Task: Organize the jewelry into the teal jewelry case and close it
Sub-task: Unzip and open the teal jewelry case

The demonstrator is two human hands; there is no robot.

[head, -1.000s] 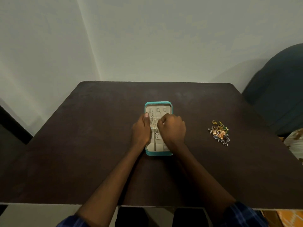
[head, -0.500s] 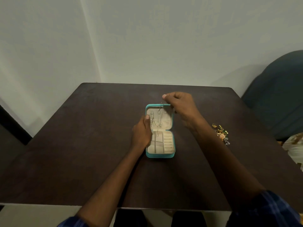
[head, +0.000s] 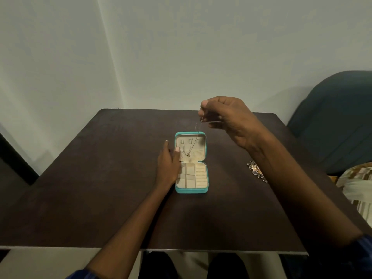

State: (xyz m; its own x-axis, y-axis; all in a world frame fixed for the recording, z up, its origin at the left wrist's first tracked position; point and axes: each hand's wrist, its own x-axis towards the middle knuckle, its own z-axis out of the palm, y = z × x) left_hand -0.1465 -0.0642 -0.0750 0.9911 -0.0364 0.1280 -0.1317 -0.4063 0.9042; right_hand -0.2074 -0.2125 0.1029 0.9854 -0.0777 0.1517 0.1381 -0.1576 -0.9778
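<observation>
Teal jewelry case (head: pixel 190 189) open at table (head: pixel 100 188) centre. Necklace chain (head: pixel 194 137) pinched in raised right hand (head: pixel 227 117), pendant inside lid. Left hand (head: pixel 168 164) steadying case edge, fingers loose. Jewelry pile (head: pixel 256 171) still unsorted; closing outstanding.

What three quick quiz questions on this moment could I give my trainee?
1. True or false: the teal jewelry case lies shut on the table.
2. Which hand pinches the necklace chain above the case? A) left B) right
3. Fill in: the loose pile of jewelry lies to the case's ____ side.

Key:
1. False: it lies open, lid flat, compartments showing.
2. B: the right hand holds the chain up, its pendant hanging over the lid lining; the left hand rests open at the case's left edge.
3. Right, partly hidden behind the right forearm.
</observation>
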